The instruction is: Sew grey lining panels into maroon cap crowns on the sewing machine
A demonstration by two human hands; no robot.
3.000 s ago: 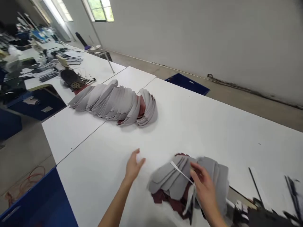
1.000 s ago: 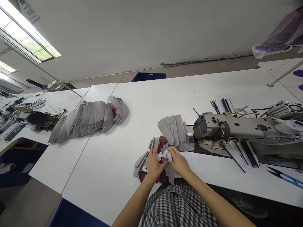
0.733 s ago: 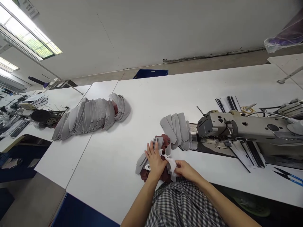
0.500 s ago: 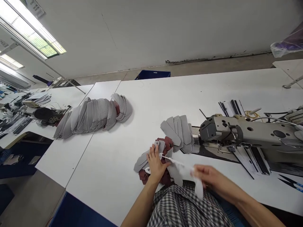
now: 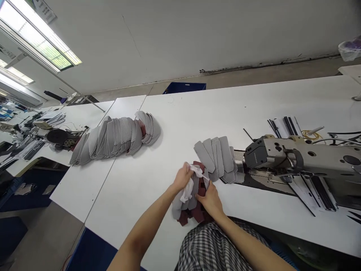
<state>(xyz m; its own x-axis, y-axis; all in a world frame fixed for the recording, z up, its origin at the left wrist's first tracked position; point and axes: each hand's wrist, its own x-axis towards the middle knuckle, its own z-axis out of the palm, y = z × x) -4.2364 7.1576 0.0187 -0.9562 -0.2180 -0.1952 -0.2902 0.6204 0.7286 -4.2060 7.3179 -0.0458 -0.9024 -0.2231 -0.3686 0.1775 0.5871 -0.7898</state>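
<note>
Left hand (image 5: 183,176) pinches a white tie (image 5: 186,191); right hand (image 5: 210,198) lies curled on the grey-and-maroon bundle (image 5: 178,207), its grip unclear, at the worktop (image 5: 132,188) near edge

Left hand (image 5: 183,177) apparently pinched shut; right hand (image 5: 209,197) curled, fingers down.

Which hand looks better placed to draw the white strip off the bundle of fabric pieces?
Probably the left: the left hand pinches the white strip, while the right hand rests on the bundle of grey and maroon pieces, steadying it.
</note>
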